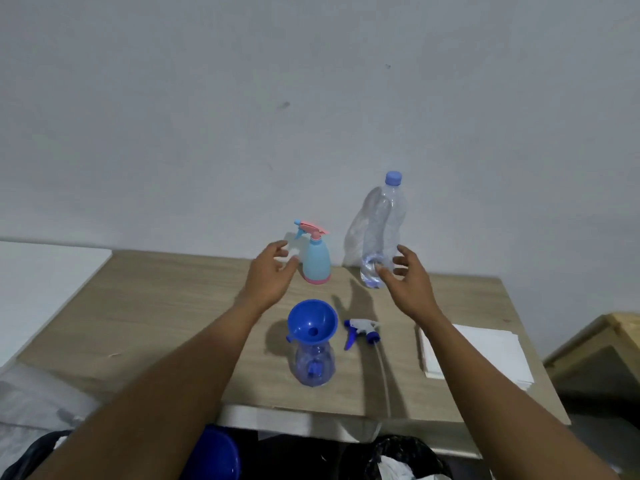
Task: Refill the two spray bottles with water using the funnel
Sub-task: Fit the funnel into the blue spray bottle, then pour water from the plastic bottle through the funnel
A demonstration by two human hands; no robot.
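Note:
A blue funnel (pixel 312 319) sits in the neck of a clear blue spray bottle (pixel 314 365) near the table's front. Its white and blue spray head (pixel 362 330) lies on the table to the right, tube trailing toward me. A light blue spray bottle with a pink trigger (pixel 316 255) stands at the back, cap on. To its right stands a crumpled clear water bottle (pixel 381 233) with a blue cap and a little water at the bottom. My left hand (pixel 273 271) is open just left of the light blue bottle. My right hand (pixel 408 278) is open beside the water bottle's base.
The wooden table (pixel 166 317) stands against a grey wall. A stack of white paper towels (pixel 485 355) lies at the right front. A wooden crate (pixel 602 344) is off the table's right. Dark bags and a blue object (pixel 216 455) sit below the front edge.

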